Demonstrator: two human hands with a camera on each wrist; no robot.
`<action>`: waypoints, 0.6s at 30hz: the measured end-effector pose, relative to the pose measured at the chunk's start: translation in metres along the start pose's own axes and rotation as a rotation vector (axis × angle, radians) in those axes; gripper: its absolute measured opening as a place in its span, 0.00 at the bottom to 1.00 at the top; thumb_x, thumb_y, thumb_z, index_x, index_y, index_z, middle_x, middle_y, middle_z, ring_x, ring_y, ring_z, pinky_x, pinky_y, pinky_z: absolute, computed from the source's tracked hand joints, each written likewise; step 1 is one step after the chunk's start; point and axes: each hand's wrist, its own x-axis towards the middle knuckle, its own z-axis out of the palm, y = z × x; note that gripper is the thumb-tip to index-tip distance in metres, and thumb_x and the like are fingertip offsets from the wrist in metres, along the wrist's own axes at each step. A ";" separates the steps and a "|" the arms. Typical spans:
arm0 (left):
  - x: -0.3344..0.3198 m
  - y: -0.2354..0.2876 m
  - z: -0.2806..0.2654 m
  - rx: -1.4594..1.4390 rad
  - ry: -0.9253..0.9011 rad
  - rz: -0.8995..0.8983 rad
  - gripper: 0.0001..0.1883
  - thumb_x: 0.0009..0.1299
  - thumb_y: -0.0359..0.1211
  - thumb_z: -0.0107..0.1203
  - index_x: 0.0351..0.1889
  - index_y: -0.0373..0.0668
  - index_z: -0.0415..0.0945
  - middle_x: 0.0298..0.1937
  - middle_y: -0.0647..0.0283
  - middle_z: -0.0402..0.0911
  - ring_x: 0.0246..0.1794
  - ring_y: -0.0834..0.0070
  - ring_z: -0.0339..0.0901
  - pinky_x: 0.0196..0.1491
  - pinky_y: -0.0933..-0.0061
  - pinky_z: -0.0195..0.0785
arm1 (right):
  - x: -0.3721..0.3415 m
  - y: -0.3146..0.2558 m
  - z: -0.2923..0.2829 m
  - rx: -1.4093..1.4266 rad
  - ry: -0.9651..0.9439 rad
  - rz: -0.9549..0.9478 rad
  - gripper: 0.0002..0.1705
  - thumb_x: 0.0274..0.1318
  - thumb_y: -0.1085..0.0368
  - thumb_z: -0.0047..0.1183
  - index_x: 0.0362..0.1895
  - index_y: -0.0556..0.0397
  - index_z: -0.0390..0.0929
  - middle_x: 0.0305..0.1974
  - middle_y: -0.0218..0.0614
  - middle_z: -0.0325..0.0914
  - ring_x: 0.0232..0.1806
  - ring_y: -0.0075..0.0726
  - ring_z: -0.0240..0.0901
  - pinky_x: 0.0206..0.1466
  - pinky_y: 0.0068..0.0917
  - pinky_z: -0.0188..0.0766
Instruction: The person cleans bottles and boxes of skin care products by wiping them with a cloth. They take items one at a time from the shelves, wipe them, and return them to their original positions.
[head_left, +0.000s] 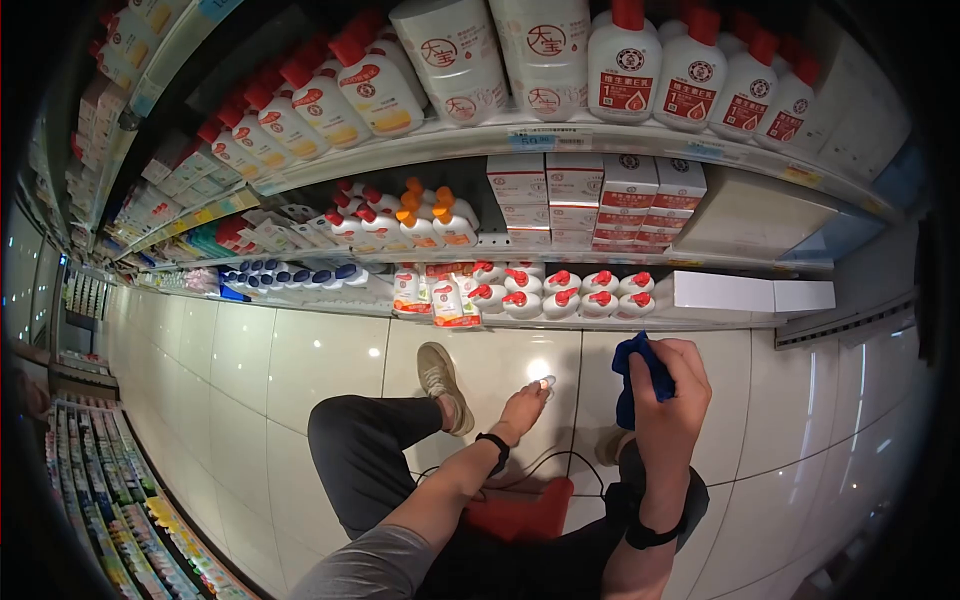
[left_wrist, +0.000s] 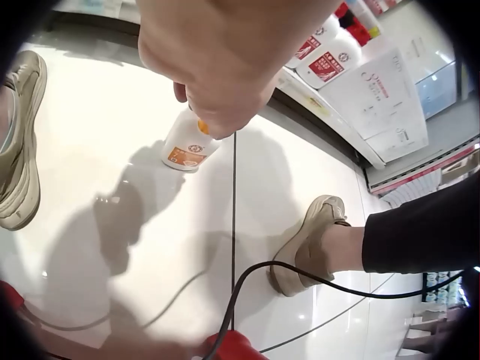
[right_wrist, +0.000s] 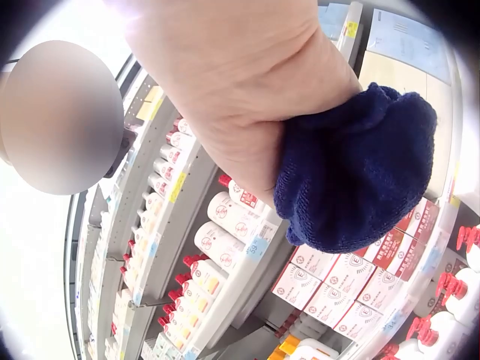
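Observation:
My left hand [head_left: 520,412] reaches down over the floor between the feet and grips a small white bottle [left_wrist: 184,146] by its orange cap [left_wrist: 203,127]. An orange label marks the bottle's lower front, and its base is low over the tiles. From the head view only a bright bit of the bottle [head_left: 548,383] shows past the fingers. Raised over the right knee, my right hand [head_left: 678,405] holds a bunched dark blue cloth [right_wrist: 356,176] between thumb and fingers. Part of the cloth hangs below the hand.
Ahead, the bottom shelf bears red-topped pump bottles [head_left: 562,300], bagged packs [head_left: 447,300] and white boxes [head_left: 722,291]. Orange-capped bottles [head_left: 420,232] and stacked cartons [head_left: 630,205] fill the shelf above. A red stool [head_left: 520,512] and a black cable [left_wrist: 330,280] are close by the legs.

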 end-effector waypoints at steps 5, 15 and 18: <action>0.007 -0.002 0.007 -0.011 -0.144 -0.089 0.12 0.78 0.34 0.48 0.53 0.39 0.76 0.52 0.51 0.82 0.50 0.52 0.82 0.53 0.54 0.80 | -0.001 0.003 0.003 0.005 -0.009 -0.042 0.09 0.55 0.74 0.65 0.41 0.64 0.83 0.39 0.41 0.81 0.33 0.44 0.82 0.41 0.32 0.77; -0.027 0.035 -0.106 -0.348 -0.151 0.123 0.09 0.78 0.34 0.53 0.48 0.38 0.78 0.53 0.50 0.82 0.52 0.51 0.82 0.54 0.56 0.76 | -0.001 0.010 0.012 0.064 -0.049 0.009 0.11 0.61 0.69 0.64 0.44 0.64 0.84 0.41 0.42 0.82 0.41 0.42 0.83 0.48 0.29 0.77; -0.038 0.051 -0.190 -0.576 0.013 0.245 0.11 0.82 0.36 0.52 0.52 0.38 0.76 0.48 0.54 0.81 0.52 0.58 0.83 0.56 0.60 0.75 | -0.001 0.011 0.017 0.141 -0.098 0.006 0.13 0.62 0.66 0.63 0.45 0.65 0.84 0.41 0.43 0.83 0.43 0.41 0.83 0.49 0.29 0.76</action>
